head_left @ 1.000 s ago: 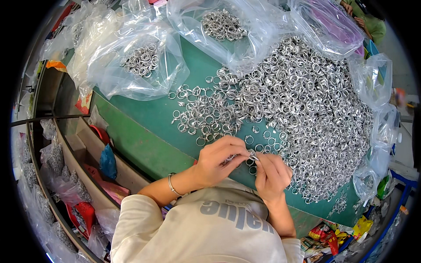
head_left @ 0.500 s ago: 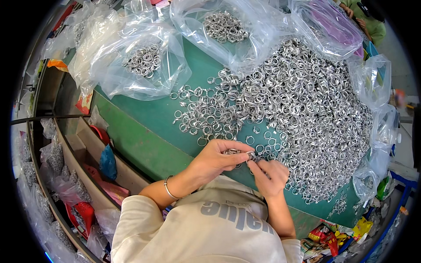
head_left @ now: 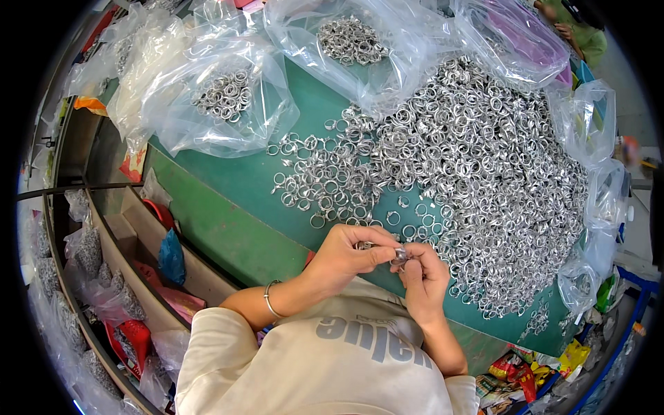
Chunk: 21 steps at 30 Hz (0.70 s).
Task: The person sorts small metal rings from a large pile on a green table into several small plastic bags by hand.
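My left hand (head_left: 351, 252) is closed, pinching a silver ring (head_left: 400, 256) between thumb and index finger. More rings show behind its thumb, partly covered by the fingers. Close against it, my right hand (head_left: 425, 272) is closed too, its thumb and fingertips on the same ring. Both hands are above the near edge of a green table (head_left: 232, 185). A large heap of silver rings (head_left: 484, 173) covers the table's right side. Left of that heap lies a smaller, looser spread of rings (head_left: 328, 176).
At the back are clear plastic bags with rings (head_left: 225, 95) and more rings (head_left: 351, 40). A purple container (head_left: 529, 34) in plastic stands at the far right, near another person (head_left: 588, 38). Drawers (head_left: 183, 259) with bagged goods lie left; colourful packets (head_left: 512, 370) lie lower right.
My right hand has turned and bent its fingers more around the ring, its thumb now upright. My left hand has shifted slightly, still pinching.
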### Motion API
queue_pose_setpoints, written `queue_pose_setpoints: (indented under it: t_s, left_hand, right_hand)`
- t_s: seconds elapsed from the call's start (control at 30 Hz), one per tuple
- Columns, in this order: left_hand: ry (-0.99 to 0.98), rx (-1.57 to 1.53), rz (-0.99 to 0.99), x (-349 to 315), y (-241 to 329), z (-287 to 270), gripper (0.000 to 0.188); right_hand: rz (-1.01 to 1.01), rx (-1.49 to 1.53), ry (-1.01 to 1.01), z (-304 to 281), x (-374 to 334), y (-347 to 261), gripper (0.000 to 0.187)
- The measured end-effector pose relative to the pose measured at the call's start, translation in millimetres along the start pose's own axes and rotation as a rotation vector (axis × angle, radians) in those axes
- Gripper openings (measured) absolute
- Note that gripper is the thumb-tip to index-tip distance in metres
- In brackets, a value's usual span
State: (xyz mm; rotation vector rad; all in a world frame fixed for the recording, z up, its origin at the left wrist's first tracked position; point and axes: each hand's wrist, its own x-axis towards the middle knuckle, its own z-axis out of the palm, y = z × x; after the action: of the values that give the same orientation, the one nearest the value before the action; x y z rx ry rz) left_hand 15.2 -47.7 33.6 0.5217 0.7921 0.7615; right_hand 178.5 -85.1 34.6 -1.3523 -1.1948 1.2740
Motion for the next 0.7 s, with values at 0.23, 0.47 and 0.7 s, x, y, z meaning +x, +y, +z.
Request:
queue_pose_setpoints:
  t_s: [0.23,0.47,0.7]
  left_hand:
    - [0.008,0.302,0.325,0.6,-6.2,-0.1,0.016]
    - [0.084,0.496,0.53,-3.5,-7.1,8.9,0.01]
    - [0.102,0.508,0.596,-7.7,-13.9,9.9,0.008]
  right_hand:
    - [-0.065,0.039,-0.048,1.5,0.8,-0.7,0.017]
    - [0.163,0.326,-0.091,-0.5,-0.8,-10.6,0.018]
    - [0.261,0.43,-0.127,-6.6,-1.3,-12.5,0.018]
